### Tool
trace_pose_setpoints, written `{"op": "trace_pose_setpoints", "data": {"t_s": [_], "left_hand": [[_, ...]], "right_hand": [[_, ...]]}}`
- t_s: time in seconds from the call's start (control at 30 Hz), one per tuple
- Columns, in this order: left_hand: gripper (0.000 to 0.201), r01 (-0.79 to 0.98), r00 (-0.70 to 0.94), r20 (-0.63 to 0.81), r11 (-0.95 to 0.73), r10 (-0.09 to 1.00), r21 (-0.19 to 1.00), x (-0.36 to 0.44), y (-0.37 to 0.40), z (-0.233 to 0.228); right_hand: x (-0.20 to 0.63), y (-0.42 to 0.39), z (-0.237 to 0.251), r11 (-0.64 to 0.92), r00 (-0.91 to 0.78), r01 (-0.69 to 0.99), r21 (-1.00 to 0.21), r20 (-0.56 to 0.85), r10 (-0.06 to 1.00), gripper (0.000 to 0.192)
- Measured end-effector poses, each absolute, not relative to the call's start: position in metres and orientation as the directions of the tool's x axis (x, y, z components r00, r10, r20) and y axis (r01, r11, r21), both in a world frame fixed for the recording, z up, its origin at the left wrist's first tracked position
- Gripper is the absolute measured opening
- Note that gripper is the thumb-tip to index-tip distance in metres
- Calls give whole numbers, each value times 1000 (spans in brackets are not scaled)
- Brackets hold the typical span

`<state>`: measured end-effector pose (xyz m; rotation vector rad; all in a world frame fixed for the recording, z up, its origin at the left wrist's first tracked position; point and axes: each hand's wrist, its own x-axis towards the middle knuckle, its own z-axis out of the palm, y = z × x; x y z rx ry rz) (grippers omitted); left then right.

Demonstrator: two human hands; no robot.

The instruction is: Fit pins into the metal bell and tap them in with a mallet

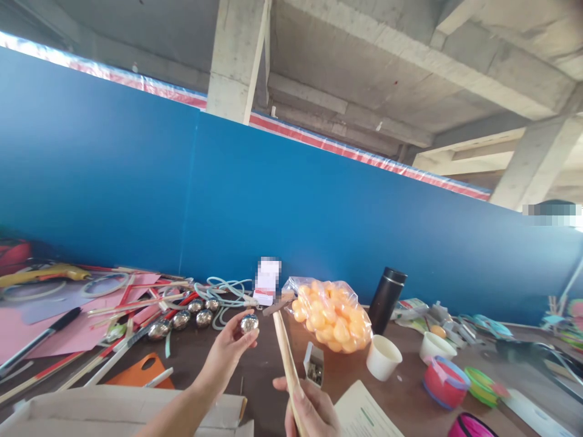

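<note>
Your left hand [228, 349] pinches a steel ball [249, 323] at the fingertips, raised over the table's [401, 394] near edge. Your right hand [312, 409] is closed around a wooden stick [285, 346] pointing up beside it. Looks like you're lining up ball and stick tip; next calls for steady alignment.

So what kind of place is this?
Probably a craft workbench in an unfinished concrete building: thin wooden sticks, a clear bag of orange balls, and a shiny metal ball in the left hand.
</note>
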<state>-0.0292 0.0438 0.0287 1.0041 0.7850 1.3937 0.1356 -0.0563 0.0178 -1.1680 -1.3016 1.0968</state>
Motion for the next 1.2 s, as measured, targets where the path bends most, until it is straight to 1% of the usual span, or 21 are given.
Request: {"op": "trace_pose_setpoints", "data": {"t_s": [0.1, 0.27, 0.43, 0.57, 0.7, 0.83, 0.97, 1.13, 1.2], "left_hand": [[59, -394, 65, 117, -82, 991, 916, -29, 41, 35], [59, -328, 75, 139, -107, 987, 938, -31, 39, 35], [57, -289, 58, 168, -144, 984, 946, -31, 45, 26], [57, -237, 65, 210, -190, 976, 953, -30, 49, 20], [53, -192, 34, 249, -238, 968, 952, -29, 48, 21], [52, -162, 25, 251, -244, 968, 956, -29, 47, 23], [51, -159, 22, 270, -263, 963, 952, -29, 48, 22], [51, -203, 13, 273, -265, 962, 943, -29, 49, 19], [51, -198, 25, 282, -272, 959, 942, -29, 51, 17]], "right_hand": [[135, -57, 17, 97, -27, 74, -992, 96, 995, 76], [133, -58, 15, 24, -42, 126, -992, 19, 999, 75], [134, -59, 14, 85, -46, 56, -995, 83, 995, 74], [133, -58, 11, 72, -72, 140, -988, 62, 995, 71], [133, -58, 11, 93, -64, 139, -986, 84, 994, 75], [134, -56, 11, 87, -67, 202, -975, 75, 995, 77], [134, -57, 9, 132, -34, 166, -977, 128, 991, 78], [132, -56, 6, 85, -20, 162, -983, 83, 996, 73], [132, -57, 9, 111, 0, 134, -985, 112, 994, 72]]}}
